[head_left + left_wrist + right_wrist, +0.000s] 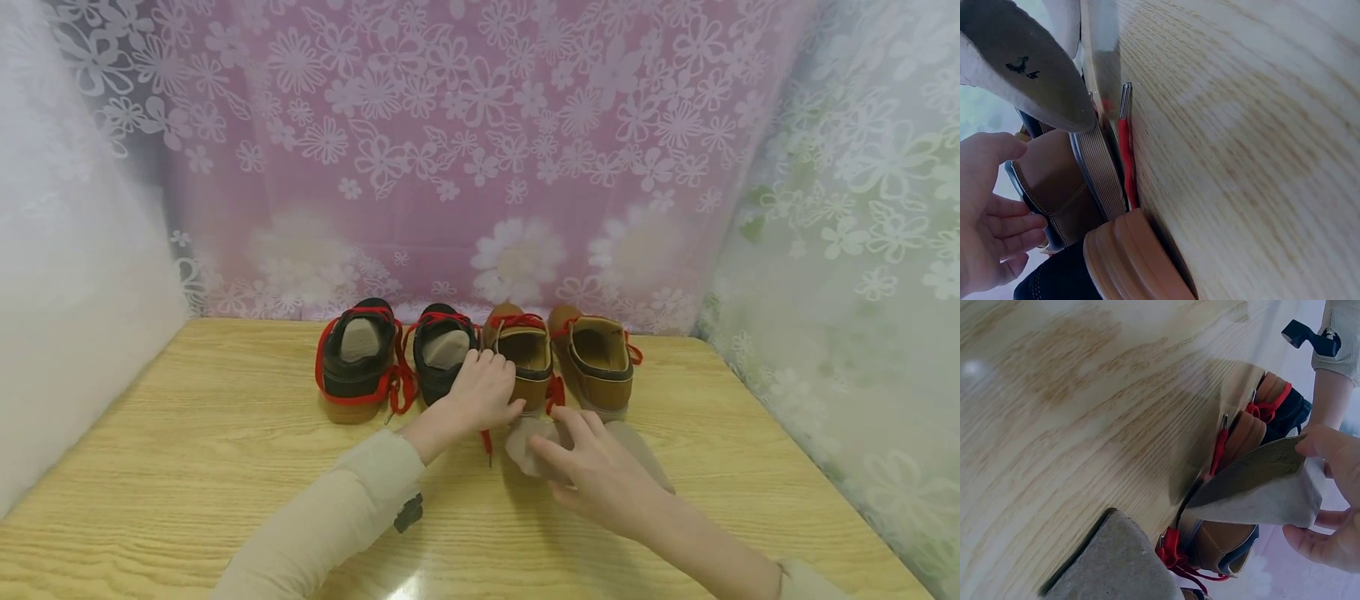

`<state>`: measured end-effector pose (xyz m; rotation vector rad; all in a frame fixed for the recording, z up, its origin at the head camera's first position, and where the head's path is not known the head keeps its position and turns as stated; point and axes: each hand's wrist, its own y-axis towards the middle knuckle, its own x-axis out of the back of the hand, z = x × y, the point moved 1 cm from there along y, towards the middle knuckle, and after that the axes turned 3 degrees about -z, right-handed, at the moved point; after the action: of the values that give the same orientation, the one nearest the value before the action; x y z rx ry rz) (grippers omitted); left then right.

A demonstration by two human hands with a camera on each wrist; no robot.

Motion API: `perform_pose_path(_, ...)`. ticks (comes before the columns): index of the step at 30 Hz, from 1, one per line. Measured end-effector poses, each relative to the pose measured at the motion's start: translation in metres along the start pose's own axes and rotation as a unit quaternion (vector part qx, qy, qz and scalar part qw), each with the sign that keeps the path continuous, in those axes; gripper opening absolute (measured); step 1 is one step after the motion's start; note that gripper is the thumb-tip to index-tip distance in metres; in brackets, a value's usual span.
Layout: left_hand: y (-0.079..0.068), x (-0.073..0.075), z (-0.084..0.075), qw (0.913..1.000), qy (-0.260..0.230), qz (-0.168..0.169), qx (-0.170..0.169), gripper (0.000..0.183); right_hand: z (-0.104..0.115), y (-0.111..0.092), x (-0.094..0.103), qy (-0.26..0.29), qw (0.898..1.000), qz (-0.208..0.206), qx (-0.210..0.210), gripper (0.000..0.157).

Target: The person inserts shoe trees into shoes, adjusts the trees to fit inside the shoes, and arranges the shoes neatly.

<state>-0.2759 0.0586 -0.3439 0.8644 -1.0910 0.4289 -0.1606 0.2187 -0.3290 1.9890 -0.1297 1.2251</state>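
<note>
A grey moulded-pulp shoe insert [525, 448] is pinched between the thumb and fingers of my right hand [603, 475], just in front of the brown shoes. Its hollow underside with a dark mark shows in the left wrist view. My left hand [483, 390] hovers around the left brown shoe [531, 390], thumb and loosely bent fingers spread near its heel. A second brown shoe [606, 385] stands to the right, its opening showing a tan lining. Another grey insert [1116, 565] lies on the table, partly behind my right hand in the head view.
Two black shoes [356, 375] with red laces stand left of the brown pair, grey stuffing [362, 339] in their openings. A red lace end [1125, 137] trails over the wood-grain table [225, 467]. Floral curtains [450, 167] hang at the back and sides.
</note>
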Motion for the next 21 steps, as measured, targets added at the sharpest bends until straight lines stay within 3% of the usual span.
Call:
perform_pose_path(10, -0.0009, 0.0009, 0.0001, 1.0, 0.0, 0.009, -0.002, 0.043, 0.0003, 0.0011, -0.0026, -0.031, 0.999, -0.017, 0.02, 0.051)
perform_pose_path(21, 0.0009, 0.0, 0.0013, 0.9998, -0.003, 0.018, -0.002, 0.042, -0.0035, -0.0014, -0.001, -0.021, 0.999, 0.024, 0.023, 0.055)
